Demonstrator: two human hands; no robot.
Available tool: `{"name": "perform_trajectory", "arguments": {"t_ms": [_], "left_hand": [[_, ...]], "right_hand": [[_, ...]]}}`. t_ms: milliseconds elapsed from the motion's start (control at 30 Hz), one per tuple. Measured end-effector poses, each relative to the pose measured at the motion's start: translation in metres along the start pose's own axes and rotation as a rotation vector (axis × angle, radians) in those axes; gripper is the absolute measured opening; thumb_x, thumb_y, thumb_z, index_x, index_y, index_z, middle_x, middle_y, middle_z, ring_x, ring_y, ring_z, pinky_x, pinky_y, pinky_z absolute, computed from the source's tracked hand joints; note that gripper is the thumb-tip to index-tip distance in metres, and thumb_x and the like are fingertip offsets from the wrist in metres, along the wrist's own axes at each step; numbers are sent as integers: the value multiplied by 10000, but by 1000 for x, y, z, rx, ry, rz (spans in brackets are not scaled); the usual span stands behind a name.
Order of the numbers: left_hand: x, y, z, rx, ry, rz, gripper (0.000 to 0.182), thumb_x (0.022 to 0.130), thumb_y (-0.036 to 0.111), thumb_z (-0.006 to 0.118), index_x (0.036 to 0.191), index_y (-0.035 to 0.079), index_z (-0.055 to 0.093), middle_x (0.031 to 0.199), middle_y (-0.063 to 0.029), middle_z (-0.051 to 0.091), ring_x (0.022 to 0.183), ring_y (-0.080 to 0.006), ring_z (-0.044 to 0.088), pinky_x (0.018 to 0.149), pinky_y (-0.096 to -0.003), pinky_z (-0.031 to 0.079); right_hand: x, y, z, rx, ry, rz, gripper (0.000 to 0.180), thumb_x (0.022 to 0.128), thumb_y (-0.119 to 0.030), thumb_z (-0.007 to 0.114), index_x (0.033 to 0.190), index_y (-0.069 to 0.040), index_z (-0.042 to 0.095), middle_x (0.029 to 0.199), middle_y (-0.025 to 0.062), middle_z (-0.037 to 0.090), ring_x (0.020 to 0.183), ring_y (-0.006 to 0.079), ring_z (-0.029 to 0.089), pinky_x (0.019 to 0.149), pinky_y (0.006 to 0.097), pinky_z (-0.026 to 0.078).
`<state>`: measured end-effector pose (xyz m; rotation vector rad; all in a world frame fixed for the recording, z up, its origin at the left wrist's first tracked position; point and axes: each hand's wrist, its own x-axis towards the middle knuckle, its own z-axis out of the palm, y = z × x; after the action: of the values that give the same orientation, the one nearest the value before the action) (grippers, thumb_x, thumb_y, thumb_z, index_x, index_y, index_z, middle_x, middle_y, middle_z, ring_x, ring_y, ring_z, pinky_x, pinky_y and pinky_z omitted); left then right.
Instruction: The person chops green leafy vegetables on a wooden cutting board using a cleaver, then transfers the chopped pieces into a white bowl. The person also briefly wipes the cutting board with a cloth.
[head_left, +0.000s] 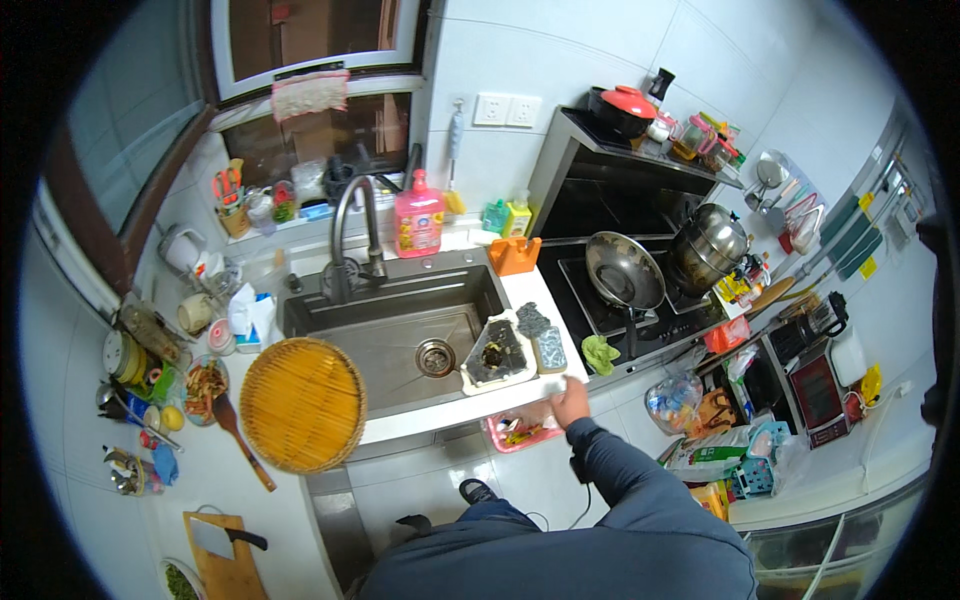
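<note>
My right hand (571, 403) is at the front edge of the white counter, just below a blue-and-white sponge (551, 351); its fingers are blurred, so I cannot tell whether it holds anything. Above the sponge lies a grey scouring pad (533, 319). Beside them a dark corner strainer with a white rim (496, 351) stands at the right of the steel sink (390, 330). My left hand is out of view. A round woven bamboo tray (303, 405) rests on the counter left of the sink, over its corner.
Right of the sink, a wok (625, 271) and a steel steamer pot (707, 247) stand on the hob; a green cloth (600, 354) lies at its front edge. At left are a wooden spatula (244, 442) and a cleaver (215, 537) on a cutting board (225, 570). A pink-rimmed bin (525, 442) stands below.
</note>
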<state>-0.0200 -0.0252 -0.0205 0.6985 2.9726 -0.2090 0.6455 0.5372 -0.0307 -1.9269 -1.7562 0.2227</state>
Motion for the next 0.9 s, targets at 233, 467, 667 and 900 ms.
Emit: {"name": "perform_trajectory", "arguments": {"t_ms": [233, 467, 667, 900], "left_hand": [[-77, 110, -5, -295, 25, -84, 612, 1071, 267, 602, 1552, -71, 433, 1670, -317, 304, 1542, -456, 319, 1274, -493, 264], [-116, 202, -55, -437, -81, 57, 568, 1028, 198, 649, 1499, -80, 495, 1590, -305, 446, 1480, -432, 439, 1226, -474, 360], [-122, 250, -73, -599, -103, 270, 489, 1015, 236, 660, 1409, -45, 596, 1460, -266, 595, 1382, -431, 539, 1170, -492, 433], [-118, 290, -136, -754, -374, 608, 617, 1024, 313, 675, 1541, 30, 493, 1516, -242, 545, 1353, -388, 575, 1152, -458, 455]], "right_hand": [[105, 105, -34, -192, -159, 114, 752, 861, -243, 766, 1548, -145, 476, 1598, 248, 417, 1431, 478, 403, 1201, 534, 355], [68, 105, -30, 81, -188, -186, 405, 797, -63, 768, 1185, -30, 655, 1159, 244, 619, 1081, 470, 609, 969, 516, 511], [33, 90, -24, 241, -147, 191, 479, 898, -180, 755, 1303, 27, 606, 1288, 273, 625, 1196, 441, 601, 1048, 476, 485], [-13, -98, -26, 1005, -1047, 47, 287, 995, -83, 700, 1251, -17, 586, 1011, 65, 668, 852, 139, 640, 751, 300, 549]]}}
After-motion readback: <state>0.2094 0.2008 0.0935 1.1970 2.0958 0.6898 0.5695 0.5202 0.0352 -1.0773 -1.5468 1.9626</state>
